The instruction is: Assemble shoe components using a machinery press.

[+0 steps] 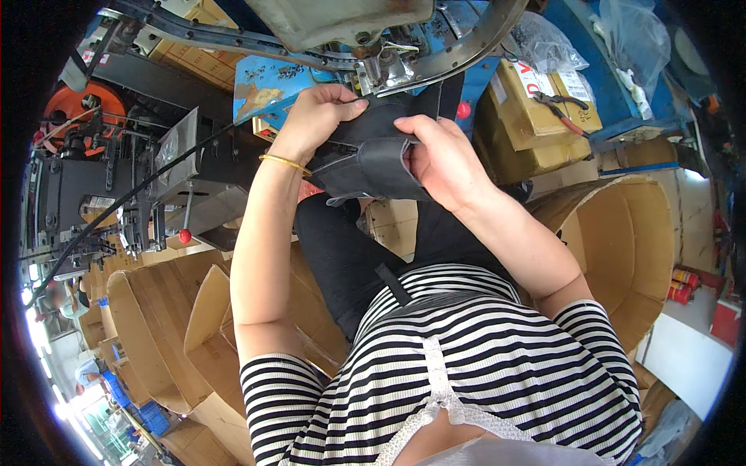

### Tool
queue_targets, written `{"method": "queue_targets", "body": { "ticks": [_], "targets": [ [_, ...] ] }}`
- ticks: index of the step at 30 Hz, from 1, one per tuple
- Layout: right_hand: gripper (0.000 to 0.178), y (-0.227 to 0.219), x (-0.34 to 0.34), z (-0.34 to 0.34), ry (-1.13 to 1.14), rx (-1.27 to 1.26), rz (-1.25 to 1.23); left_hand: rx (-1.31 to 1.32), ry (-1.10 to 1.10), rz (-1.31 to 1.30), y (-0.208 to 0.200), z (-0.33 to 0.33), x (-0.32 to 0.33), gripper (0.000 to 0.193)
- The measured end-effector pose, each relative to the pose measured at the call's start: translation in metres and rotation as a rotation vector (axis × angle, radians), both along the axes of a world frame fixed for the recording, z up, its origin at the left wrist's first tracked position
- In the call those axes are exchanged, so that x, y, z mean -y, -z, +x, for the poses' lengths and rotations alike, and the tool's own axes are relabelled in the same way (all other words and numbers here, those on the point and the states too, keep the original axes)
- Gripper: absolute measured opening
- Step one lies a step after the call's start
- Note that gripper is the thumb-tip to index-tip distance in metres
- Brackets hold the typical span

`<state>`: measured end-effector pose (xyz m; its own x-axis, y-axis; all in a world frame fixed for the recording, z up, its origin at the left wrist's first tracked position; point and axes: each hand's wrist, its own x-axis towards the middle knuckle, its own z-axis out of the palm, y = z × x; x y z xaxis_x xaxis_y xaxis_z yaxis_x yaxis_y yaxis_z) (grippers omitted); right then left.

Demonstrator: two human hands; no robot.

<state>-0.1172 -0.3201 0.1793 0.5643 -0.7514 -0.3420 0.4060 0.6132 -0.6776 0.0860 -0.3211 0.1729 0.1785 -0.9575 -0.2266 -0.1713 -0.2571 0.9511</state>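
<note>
Hands clenched on black stitched fabric shoe upper: left hand grasps its upper left edge, right hand its right side, beneath grey-blue metal sewing machine head.

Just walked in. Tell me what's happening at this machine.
A person in a striped top holds a black fabric piece up to the head of an industrial sewing machine. The left hand grips its upper left edge, and the right hand pinches its right side. A gold bangle sits on the left wrist. Open cardboard boxes stand on both sides, and pliers lie on a box to the right.
</note>
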Motion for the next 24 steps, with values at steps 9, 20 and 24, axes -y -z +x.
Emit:
{"method": "queue_targets", "body": {
  "ticks": [9, 20, 24],
  "targets": [
    [0.018, 0.001, 0.006, -0.003, -0.051, -0.005, -0.043, 0.015, 0.0, 0.05, 0.001, -0.001, 0.003, 0.014],
    [0.02, -0.008, -0.03, -0.002, -0.054, -0.011, -0.092, 0.316, 0.207, -0.022, -0.01, -0.009, -0.017, 0.022],
    [0.021, -0.005, -0.025, 0.007, -0.035, 0.029, -0.093, 0.014, 0.081, -0.053, -0.004, -0.005, -0.008, 0.015]
  ]
}}
